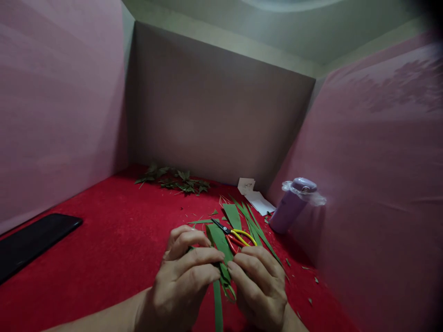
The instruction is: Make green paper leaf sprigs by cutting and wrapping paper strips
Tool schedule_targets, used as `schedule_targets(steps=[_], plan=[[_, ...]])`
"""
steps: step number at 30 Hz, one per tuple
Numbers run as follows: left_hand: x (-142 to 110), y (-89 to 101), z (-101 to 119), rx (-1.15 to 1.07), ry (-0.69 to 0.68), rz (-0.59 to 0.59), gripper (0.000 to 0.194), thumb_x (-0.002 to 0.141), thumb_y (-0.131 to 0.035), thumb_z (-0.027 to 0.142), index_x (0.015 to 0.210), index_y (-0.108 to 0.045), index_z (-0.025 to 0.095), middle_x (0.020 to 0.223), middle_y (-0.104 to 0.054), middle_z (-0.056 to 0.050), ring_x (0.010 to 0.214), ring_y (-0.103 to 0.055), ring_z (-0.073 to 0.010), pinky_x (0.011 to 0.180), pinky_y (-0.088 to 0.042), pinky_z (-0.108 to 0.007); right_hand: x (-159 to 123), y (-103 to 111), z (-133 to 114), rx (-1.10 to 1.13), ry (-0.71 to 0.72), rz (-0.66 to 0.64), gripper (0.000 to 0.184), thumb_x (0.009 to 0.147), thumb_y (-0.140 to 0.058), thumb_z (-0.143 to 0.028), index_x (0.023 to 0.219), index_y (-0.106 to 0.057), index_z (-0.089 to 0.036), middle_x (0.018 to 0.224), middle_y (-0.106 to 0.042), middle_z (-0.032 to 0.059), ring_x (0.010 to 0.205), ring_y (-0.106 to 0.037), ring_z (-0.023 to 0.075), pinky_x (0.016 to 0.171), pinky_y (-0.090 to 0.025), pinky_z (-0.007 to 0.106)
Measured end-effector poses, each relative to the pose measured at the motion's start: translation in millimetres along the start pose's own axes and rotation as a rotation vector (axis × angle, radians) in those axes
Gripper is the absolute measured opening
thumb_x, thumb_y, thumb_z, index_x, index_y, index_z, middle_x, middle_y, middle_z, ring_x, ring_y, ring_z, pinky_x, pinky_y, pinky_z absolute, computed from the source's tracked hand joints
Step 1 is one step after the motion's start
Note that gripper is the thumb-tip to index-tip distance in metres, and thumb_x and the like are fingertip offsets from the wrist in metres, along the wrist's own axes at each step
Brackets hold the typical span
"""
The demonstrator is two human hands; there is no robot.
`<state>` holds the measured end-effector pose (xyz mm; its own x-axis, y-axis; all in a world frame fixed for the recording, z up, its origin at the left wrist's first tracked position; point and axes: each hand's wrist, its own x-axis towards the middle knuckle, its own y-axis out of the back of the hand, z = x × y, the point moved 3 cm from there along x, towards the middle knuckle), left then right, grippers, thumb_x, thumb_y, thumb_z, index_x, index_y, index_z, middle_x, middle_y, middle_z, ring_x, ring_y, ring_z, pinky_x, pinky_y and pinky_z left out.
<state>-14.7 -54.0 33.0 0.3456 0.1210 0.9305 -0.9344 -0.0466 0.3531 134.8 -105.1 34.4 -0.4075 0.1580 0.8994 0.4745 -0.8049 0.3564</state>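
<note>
Both hands meet low in the middle of the view around a folded strip of green leaf (224, 275). My left hand (188, 272) is closed, its fingers curled over the left side of the folded leaf. From the right, my right hand (259, 281) pinches the leaf's edge between thumb and fingers. A narrow leaf end hangs down toward the bottom of the frame, and a small loop shows beneath the fold. Just beyond the hands lie scissors (226, 229) with dark blades and one yellow and one red handle, resting on wide green leaf strips (231, 216). Part of the fold is hidden by my fingers.
Long thin leaf strips (256, 226) and scraps lie on the red cloth (114, 240). Leafy sprigs (185, 182) are at the back, white papers (259, 203) nearby. A purple tumbler (289, 207) stands right; a black phone-like slab (38, 242) lies left. Pink and grey panels enclose the surface.
</note>
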Motion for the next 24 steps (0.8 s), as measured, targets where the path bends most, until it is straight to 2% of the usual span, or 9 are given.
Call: schedule_targets(steps=[5, 10, 16, 21, 24], plan=[[3, 1.6, 2, -0.014, -0.001, 0.028, 0.018, 0.085, -0.046, 0.008, 0.080, -0.056, 0.022, 0.081, -0.071, 0.002, 0.080, -0.055, -0.0160, 0.085, -0.039, -0.038, 2, 2, -2, -0.039, 0.025, 0.010, 0.014, 0.079, -0.056, -0.004, 0.081, -0.060, -0.018, 0.065, -0.065, 0.0023, 0.061, -0.060, 0.0139, 0.056, -0.050, 0.027], [3, 2.7, 3, 0.020, -0.043, 0.009, 0.021, 0.083, -0.050, 0.009, 0.097, -0.059, 0.021, 0.080, -0.071, 0.000, 0.080, -0.056, -0.0172, 0.085, -0.039, -0.039, -2, 3, -1, -0.072, 0.022, 0.006, 0.015, 0.077, -0.058, -0.005, 0.081, -0.060, -0.019, 0.066, -0.066, 0.0014, 0.064, -0.060, 0.0136, 0.058, -0.051, 0.027], [1, 4.0, 2, 0.027, -0.053, -0.040, 0.019, 0.084, -0.047, 0.007, 0.086, -0.063, 0.019, 0.082, -0.071, -0.002, 0.085, -0.055, -0.0189, 0.089, -0.036, -0.040, -9, 4, 1, 0.001, 0.057, -0.037, 0.014, 0.084, -0.047, -0.009, 0.091, -0.059, -0.014, 0.071, -0.068, 0.0057, 0.066, -0.061, 0.0153, 0.061, -0.052, 0.032], [1, 1.3, 2, -0.019, -0.046, -0.060, 0.021, 0.080, -0.052, 0.004, 0.091, -0.060, 0.019, 0.090, -0.071, 0.000, 0.090, -0.054, -0.0185, 0.090, -0.035, -0.040, -10, 2, 3, 0.047, 0.000, -0.015, 0.019, 0.080, -0.047, -0.005, 0.092, -0.058, -0.015, 0.069, -0.067, 0.0054, 0.063, -0.061, 0.0154, 0.059, -0.052, 0.032], [5, -2.0, 0, -0.118, 0.034, -0.060, 0.025, 0.076, -0.054, 0.000, 0.091, -0.060, 0.019, 0.082, -0.070, 0.000, 0.082, -0.055, -0.0173, 0.083, -0.040, -0.037, -9, -3, 4, 0.084, -0.068, -0.027, 0.021, 0.079, -0.044, -0.006, 0.091, -0.058, -0.016, 0.070, -0.065, 0.0053, 0.063, -0.060, 0.0158, 0.062, -0.052, 0.034]])
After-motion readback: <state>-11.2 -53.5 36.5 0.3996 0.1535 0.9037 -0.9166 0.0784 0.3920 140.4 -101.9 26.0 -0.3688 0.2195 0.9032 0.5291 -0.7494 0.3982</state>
